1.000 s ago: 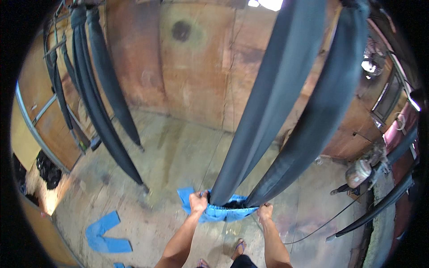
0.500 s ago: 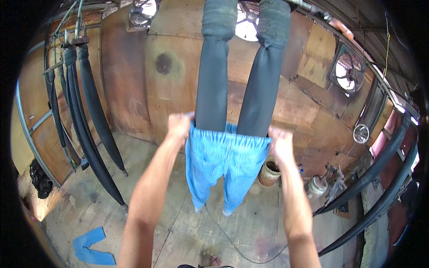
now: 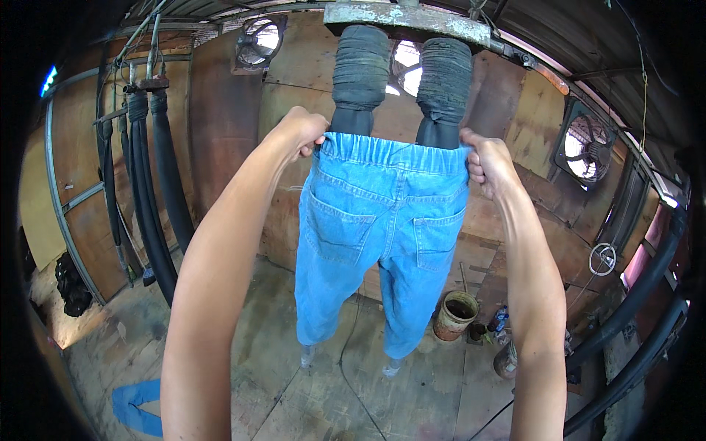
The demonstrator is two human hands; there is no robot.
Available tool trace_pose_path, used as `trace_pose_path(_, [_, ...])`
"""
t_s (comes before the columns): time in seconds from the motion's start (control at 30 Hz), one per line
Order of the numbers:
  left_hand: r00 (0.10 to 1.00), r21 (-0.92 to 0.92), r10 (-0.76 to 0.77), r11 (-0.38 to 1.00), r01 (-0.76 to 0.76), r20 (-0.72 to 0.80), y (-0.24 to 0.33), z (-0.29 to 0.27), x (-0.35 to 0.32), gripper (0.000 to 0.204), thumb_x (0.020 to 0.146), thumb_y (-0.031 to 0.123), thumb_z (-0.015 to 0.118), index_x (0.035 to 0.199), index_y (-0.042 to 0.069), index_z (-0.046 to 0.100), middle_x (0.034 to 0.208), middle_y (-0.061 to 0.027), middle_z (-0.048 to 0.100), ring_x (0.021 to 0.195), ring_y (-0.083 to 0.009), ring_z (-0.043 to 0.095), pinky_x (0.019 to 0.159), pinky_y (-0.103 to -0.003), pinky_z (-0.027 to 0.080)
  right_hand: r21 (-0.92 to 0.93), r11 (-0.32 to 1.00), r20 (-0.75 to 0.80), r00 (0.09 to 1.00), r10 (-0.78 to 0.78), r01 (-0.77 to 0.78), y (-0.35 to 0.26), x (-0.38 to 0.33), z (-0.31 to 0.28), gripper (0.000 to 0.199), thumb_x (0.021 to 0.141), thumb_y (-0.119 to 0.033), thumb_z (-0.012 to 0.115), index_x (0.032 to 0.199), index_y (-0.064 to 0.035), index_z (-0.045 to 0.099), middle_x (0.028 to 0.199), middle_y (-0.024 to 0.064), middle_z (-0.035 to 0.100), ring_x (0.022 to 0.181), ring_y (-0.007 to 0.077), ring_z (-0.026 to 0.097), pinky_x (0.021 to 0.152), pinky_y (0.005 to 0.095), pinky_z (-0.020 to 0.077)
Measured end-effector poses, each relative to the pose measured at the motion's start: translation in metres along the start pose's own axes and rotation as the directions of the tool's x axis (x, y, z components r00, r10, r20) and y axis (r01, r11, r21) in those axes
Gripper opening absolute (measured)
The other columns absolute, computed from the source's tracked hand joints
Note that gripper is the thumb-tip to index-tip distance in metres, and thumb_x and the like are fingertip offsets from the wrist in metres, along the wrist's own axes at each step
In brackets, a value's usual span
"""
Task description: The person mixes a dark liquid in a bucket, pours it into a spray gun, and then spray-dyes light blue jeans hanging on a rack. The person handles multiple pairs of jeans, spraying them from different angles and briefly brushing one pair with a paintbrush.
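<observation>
**Jeans (image 3: 390, 195) Sit High on Twin Tubes (image 3: 360, 81) in a Wood-Walled Room**

A person grips the jeans at the centre of the frame, left hand (image 3: 300, 134) closed on the left end of the waistband, right hand (image 3: 485, 162) closed on the right end, the hands spread wide apart. The jeans encircle the two dark tubes, which hang from a worn beam (image 3: 404, 20) at top centre; the tubes' tips show below the hems.

The tubes and beam partly block a fan (image 3: 407, 62) in the wall behind. Another fan (image 3: 259, 42) sits at upper left, and a third (image 3: 586, 149) at upper right. More dark hoses (image 3: 170, 173) hang at left, their lower ends cut off from view by the left forearm, which also covers part of a blue cloth (image 3: 132, 415) on the floor at lower left. A black bag (image 3: 72, 287) lies near the left edge.

Right of the jeans' legs stands a bucket (image 3: 454, 317), a blue bottle (image 3: 501, 318) near it. The right forearm hides part of a pot (image 3: 505, 362) at lower right, where thick black pipes (image 3: 636, 305) slant down. A cable (image 3: 351, 378) trails across the floor below the jeans.
</observation>
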State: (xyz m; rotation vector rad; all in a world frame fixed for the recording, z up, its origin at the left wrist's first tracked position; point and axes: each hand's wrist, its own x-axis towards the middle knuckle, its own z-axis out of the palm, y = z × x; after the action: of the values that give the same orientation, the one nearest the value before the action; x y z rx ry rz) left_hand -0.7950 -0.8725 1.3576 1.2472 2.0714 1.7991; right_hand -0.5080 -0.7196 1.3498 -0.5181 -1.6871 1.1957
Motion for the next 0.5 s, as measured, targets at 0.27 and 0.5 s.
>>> trace_pose_path(0.27, [0.451, 0.584, 0.873, 0.271, -0.765, 0.185, 0.002, -0.002, -0.075, 0.029, 0.098, 0.036, 0.065, 0.113, 0.012, 0.065, 0.065, -0.0151, 0.064, 0.062, -0.0312, 0.067, 0.062, -0.044, 0.051, 0.331, 0.828, -0.553, 0.804, -0.219, 0.453, -0.086, 0.019, -0.078, 0.059, 0.104, -0.038, 0.055, 0.142, 0.006, 0.045, 0.147, 0.0265, 0.044, 0.131, 0.0298, 0.05, 0.113, 0.0484, 0.0381])
trace_pose_path(0.5, [0.53, 0.344, 0.786, 0.426, -0.837, 0.318, 0.04, -0.013, -0.069, 0.02, 0.09, 0.021, 0.076, 0.09, 0.003, 0.068, 0.053, -0.0027, 0.047, 0.049, -0.0104, 0.044, 0.05, -0.033, 0.035, -0.617, 0.639, -0.182, 0.706, -0.684, 0.459, -0.181, 0.04, -0.084, 0.055, 0.103, -0.053, 0.053, 0.119, -0.0045, 0.073, 0.125, 0.0081, 0.067, 0.124, 0.0197, 0.051, 0.114, 0.0396, 0.0293])
